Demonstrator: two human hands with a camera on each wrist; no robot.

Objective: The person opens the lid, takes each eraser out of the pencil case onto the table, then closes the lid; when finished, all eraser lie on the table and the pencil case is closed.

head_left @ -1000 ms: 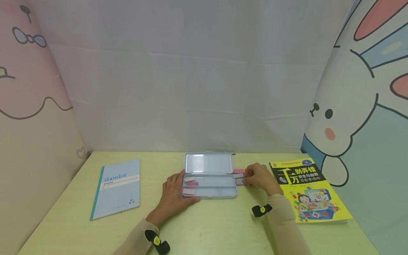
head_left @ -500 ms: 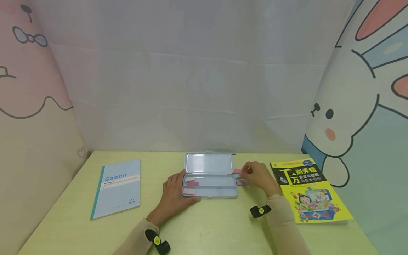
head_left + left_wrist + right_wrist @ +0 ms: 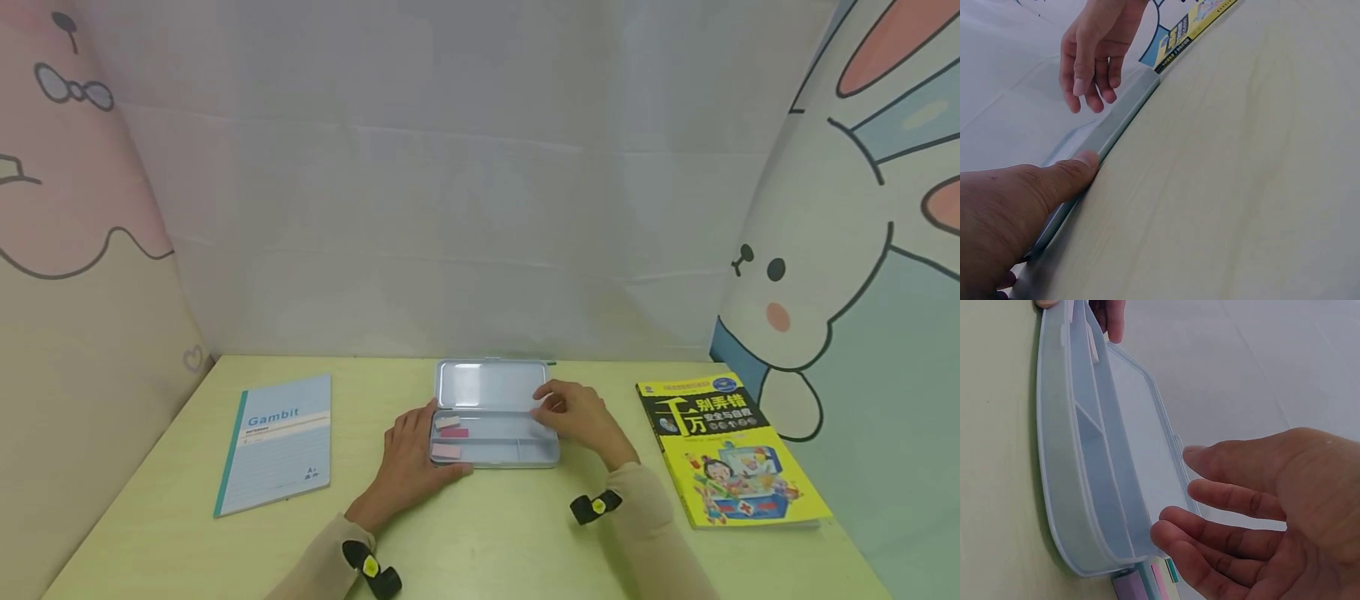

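Observation:
An open light-blue pencil case (image 3: 487, 452) lies on the table, its lid (image 3: 491, 385) folded back. My left hand (image 3: 410, 454) holds its left end, thumb on the front edge and fingers around the side. Inside, at the left, are a cream block (image 3: 447, 422), a hot-pink block (image 3: 454, 433) and a pale-pink block (image 3: 446, 451), all like small erasers. My right hand (image 3: 581, 417) hovers over the case's right end, fingers loosely bent and thumb apart, holding nothing. Beyond that end, a purple block (image 3: 1127, 585) and several other coloured ones lie side by side.
A blue Gambit notebook (image 3: 281, 450) lies at the left of the table (image 3: 480, 533). On the right is a thick yellow book (image 3: 738, 467). A pale curtain (image 3: 450, 208) hangs behind the table.
My right hand has left the coloured blocks beside the case and moved left, over its right compartments. The left hand and the case stay in place.

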